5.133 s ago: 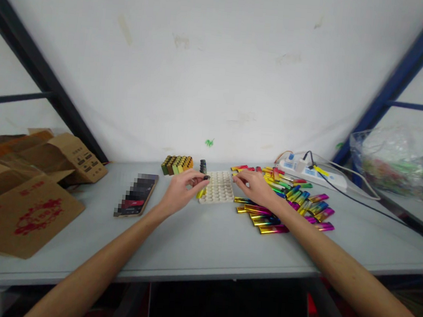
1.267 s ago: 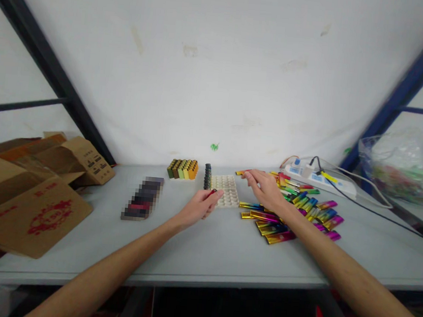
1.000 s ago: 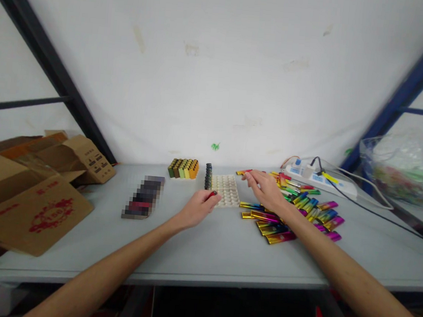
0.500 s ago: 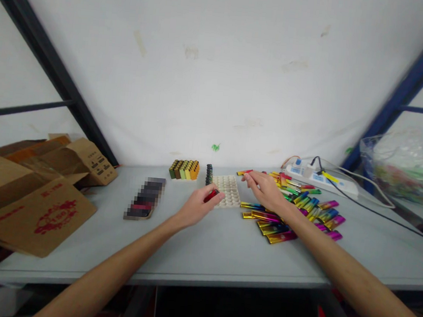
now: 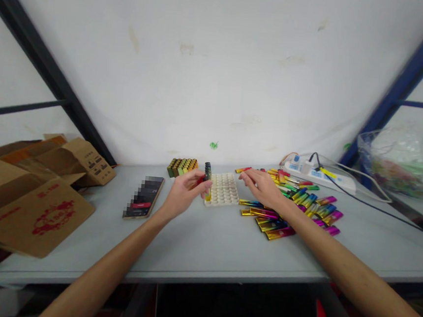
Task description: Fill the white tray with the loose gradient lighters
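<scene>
My left hand [image 5: 183, 191] is closed around a shiny red-and-yellow lighter [image 5: 209, 195], its yellow lower part showing below my fingers. That lighter is at the left edge of a white tray [image 5: 225, 189] with rows of round holes. A column of dark-topped lighters [image 5: 208, 167] stands upright along the same edge, partly covered by my fingers. My right hand [image 5: 261, 185] hovers right of the tray, fingers loosely bent and nothing visible in them. Just beyond its fingertips lies a red-and-gold lighter [image 5: 240, 170]. Beneath and beside that forearm spreads a pile of metallic, multicoloured lighters [image 5: 275, 228].
A block of upright lighters [image 5: 181, 167] stands back left of the tray. A phone [image 5: 144, 197] lies left of my left hand, near an opened cardboard box [image 5: 62, 209]. At back right are a power strip [image 5: 328, 178] with cables and a clear plastic bag [image 5: 400, 155].
My left hand has shifted left and turned the lighter from a slant to nearly upright at the tray's left edge. My right hand has barely moved. The view has shifted slightly.
</scene>
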Available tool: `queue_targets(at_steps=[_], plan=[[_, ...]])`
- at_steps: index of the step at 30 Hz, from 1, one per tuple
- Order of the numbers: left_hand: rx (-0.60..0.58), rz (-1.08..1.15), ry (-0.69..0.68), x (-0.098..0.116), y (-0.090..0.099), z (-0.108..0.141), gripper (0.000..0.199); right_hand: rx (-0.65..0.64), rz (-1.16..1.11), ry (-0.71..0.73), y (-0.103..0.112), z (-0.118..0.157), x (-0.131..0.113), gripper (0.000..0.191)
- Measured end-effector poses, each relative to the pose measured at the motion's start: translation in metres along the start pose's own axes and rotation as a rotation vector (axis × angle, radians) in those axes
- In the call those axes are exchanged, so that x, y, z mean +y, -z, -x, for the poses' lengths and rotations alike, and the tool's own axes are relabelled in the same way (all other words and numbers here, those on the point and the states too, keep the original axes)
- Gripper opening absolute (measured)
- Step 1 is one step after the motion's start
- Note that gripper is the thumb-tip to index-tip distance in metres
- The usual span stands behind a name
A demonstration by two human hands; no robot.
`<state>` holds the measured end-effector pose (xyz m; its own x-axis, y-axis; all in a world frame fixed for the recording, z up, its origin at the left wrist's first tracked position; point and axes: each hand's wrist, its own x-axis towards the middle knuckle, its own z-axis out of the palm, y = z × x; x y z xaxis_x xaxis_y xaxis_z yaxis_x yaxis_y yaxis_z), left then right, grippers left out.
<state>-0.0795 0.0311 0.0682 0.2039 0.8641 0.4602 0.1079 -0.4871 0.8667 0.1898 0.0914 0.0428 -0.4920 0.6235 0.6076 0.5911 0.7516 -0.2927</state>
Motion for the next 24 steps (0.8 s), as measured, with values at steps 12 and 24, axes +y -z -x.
queue_targets(at_steps=[12, 24], plan=[[-0.112, -0.391, -0.153, -0.011, 0.022, -0.005, 0.030, -0.018, 0.027, -0.005, 0.001, 0.000, 0.001, 0.043], [-0.217, -0.677, -0.318, -0.009, 0.026, -0.004, 0.016, -0.017, 0.015, -0.008, 0.004, -0.001, 0.001, 0.044]])
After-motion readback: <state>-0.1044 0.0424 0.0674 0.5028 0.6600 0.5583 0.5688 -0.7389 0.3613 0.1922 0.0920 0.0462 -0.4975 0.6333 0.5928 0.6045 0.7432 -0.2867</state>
